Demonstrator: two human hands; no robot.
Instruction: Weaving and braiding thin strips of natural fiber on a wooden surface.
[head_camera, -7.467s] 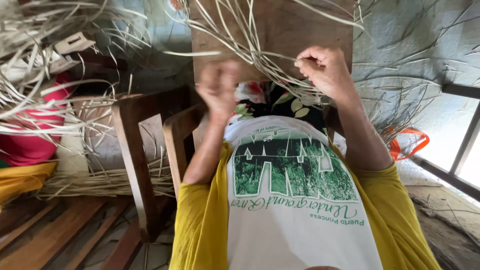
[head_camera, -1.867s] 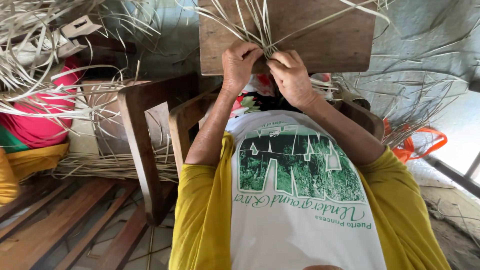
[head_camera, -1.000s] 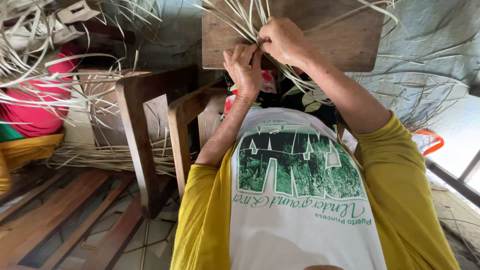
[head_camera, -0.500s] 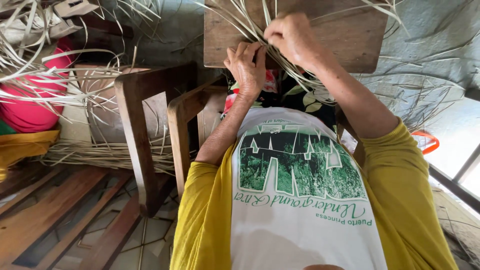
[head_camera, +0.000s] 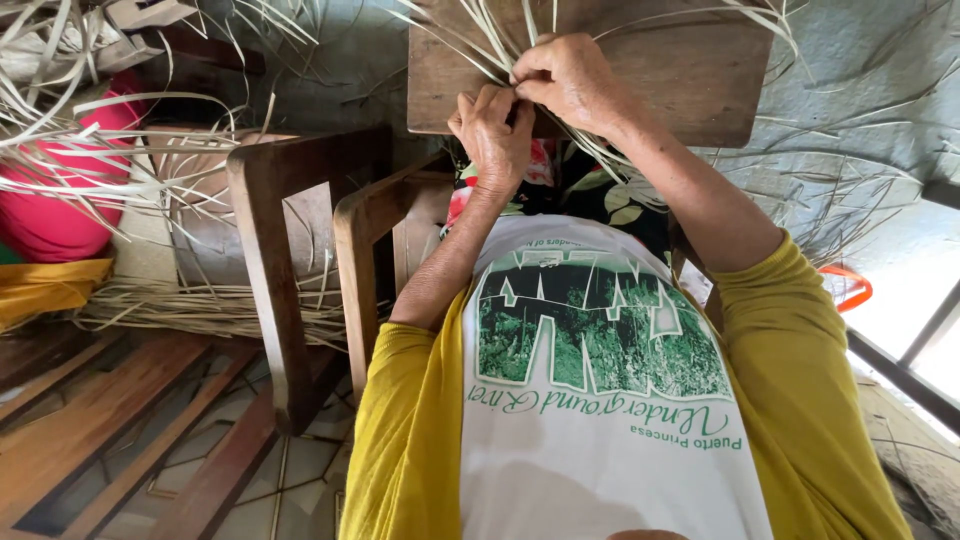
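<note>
- The right hand (head_camera: 572, 82) has its fingertips pressed together in a pinch on a few pale straw strips (head_camera: 492, 50), right where the strips cross on the wooden board (head_camera: 690, 75).
- The left hand (head_camera: 493, 135) sits just below and touching the right one, fingers curled and pressed down over the same crossing; it appears to pin the woven part flat so the pinched strip can be drawn tight, though the fingertips themselves are hidden under the knuckles.
- The strips fan up and outward from the fingers, loose ends spreading over the top edge of the board, probably left long so they can be worked in turn.
- The board lies under both hands, tilted toward the person, and seems to serve as a firm backing to press against.
- Below the wrists, the forearms run back to yellow sleeves (head_camera: 800, 400) and a white shirt with a green print (head_camera: 600, 400).
- To the left of the hands stands a dark wooden chair frame (head_camera: 275, 270); more loose straw (head_camera: 190, 305) lies in a bundle at its foot.
- Farther left, a red rounded object (head_camera: 50, 215) sits under another tangle of strips; I cannot tell whether it is a container.
- To the right of the arms, an orange rim (head_camera: 850, 290) shows; nothing of its contents is visible.
</note>
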